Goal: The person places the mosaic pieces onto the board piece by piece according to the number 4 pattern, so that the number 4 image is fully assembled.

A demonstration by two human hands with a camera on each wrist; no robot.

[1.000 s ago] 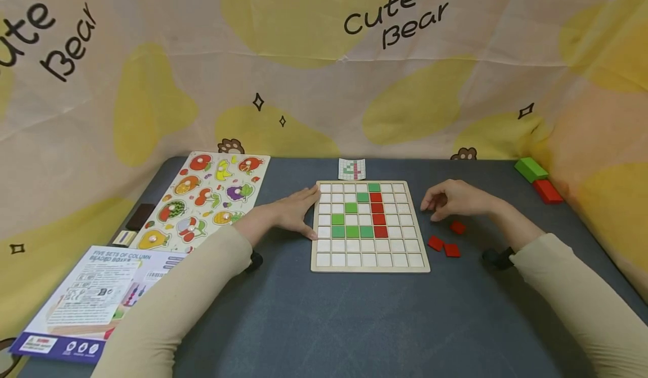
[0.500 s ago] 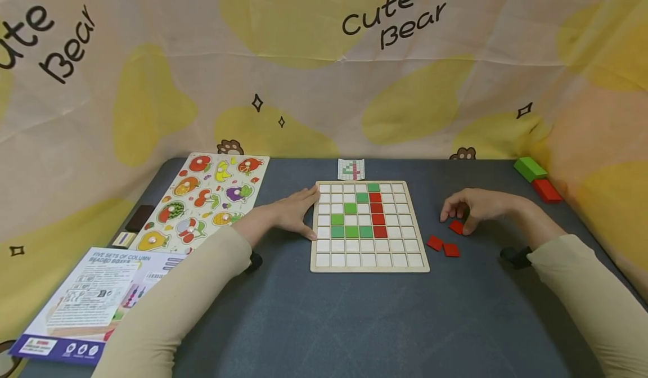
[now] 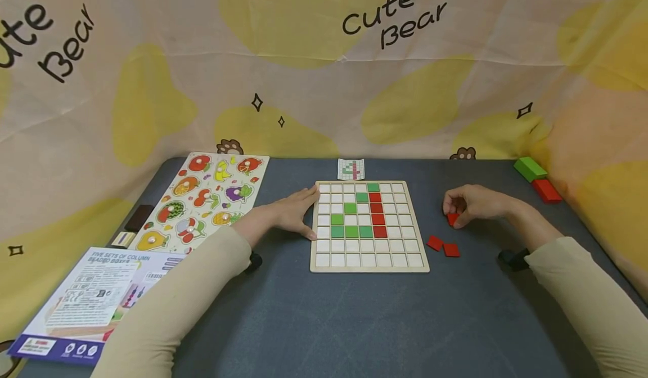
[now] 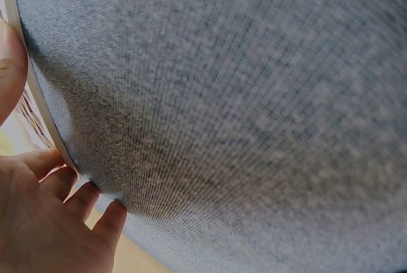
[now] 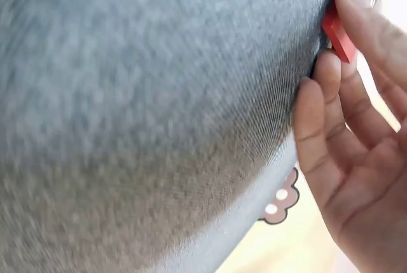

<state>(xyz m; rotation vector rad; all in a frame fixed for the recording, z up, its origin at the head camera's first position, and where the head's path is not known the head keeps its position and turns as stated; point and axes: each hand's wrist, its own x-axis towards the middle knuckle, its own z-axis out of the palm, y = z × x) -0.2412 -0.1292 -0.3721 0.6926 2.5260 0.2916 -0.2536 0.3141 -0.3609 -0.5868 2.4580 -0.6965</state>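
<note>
A wooden grid board (image 3: 369, 269) lies mid-table, with green tiles set in a stepped shape and a column of red tiles on its white squares. My left hand (image 3: 291, 214) rests at the board's left edge, thumb and fingers spread along the rim; the left wrist view shows the fingertips (image 4: 114, 212) on the table. To the right of the board, my right hand (image 3: 476, 205) pinches a red square tile (image 5: 340, 34) between thumb and fingers, low over the table. Two more red tiles, one nearer the board (image 3: 435, 243), lie just in front of that hand.
A small pattern card (image 3: 351, 170) lies behind the board. At the back right are a green block (image 3: 530, 169) and a red block (image 3: 547, 190). A fruit puzzle board (image 3: 202, 198), a dark block (image 3: 140, 218) and a printed box (image 3: 91, 299) occupy the left side.
My right hand moved right from beside the board to the farthest loose red tile, then pinched it and tilted it up. My left hand has stayed at the board's edge.
</note>
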